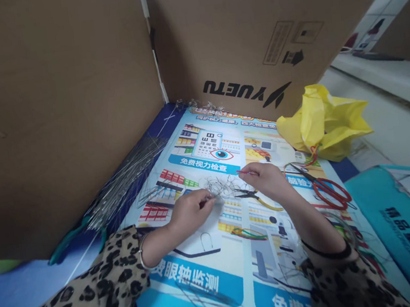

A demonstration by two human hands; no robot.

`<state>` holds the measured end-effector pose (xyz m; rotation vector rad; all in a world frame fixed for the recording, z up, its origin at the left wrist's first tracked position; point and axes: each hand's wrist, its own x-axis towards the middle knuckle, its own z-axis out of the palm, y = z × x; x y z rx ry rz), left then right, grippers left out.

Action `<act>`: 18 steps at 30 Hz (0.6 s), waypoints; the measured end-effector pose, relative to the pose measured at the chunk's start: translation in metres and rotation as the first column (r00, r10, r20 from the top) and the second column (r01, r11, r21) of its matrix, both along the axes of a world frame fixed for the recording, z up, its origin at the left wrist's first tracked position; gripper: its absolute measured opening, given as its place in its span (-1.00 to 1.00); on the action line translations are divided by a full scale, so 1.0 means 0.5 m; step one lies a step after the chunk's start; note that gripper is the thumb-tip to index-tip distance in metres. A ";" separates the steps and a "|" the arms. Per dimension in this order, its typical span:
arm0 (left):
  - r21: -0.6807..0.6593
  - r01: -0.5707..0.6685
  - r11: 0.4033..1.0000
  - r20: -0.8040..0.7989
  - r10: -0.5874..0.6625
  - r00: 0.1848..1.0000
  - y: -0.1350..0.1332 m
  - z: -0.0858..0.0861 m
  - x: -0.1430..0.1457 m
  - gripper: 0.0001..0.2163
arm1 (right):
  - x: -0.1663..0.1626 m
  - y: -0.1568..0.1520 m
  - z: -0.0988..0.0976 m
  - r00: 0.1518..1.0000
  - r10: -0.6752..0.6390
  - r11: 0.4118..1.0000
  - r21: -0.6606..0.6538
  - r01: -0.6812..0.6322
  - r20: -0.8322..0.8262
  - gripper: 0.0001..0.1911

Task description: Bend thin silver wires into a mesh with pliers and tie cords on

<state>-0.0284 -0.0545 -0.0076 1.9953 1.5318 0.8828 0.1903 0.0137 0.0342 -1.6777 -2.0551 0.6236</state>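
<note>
My left hand [190, 211] is closed in a pinch at the near-left edge of a tangle of thin bent wire pieces [222, 185]. What lies between its fingertips is too small to make out. To the right, my right hand [264, 178] pinches a thin red strand [243, 172], whose tip points left over the wire. Yellow-handled pliers [259, 197] lie just below that hand with their jaws toward the tangle. Red-handled scissors [329, 193] rest farther right. A bundle of coloured cords [248, 234] lies nearer to me on the printed poster [235, 217].
Cardboard walls [70, 90] stand at the left and back. Long straight wires [122, 181] and teal-handled pliers [69, 240] lie along the left. A crumpled yellow bag [316, 120] sits at the back right, with a teal box [397, 229] at the right.
</note>
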 end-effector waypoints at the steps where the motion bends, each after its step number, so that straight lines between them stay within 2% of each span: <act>1: -0.022 -0.002 1.000 0.036 0.002 0.999 0.001 0.000 0.000 -0.86 | -0.001 -0.001 0.001 1.000 0.001 1.000 -0.001 -0.001 0.002 -0.73; 9: -0.292 0.010 0.956 0.375 0.105 0.921 0.007 -0.003 -0.004 -0.80 | -0.001 -0.003 0.003 1.000 0.002 1.000 0.001 -0.002 0.003 -0.73; 18: -0.320 0.049 0.946 0.463 0.111 0.879 0.010 -0.009 -0.003 -0.80 | 0.000 -0.004 0.005 1.000 0.007 1.000 -0.018 -0.007 0.003 -0.73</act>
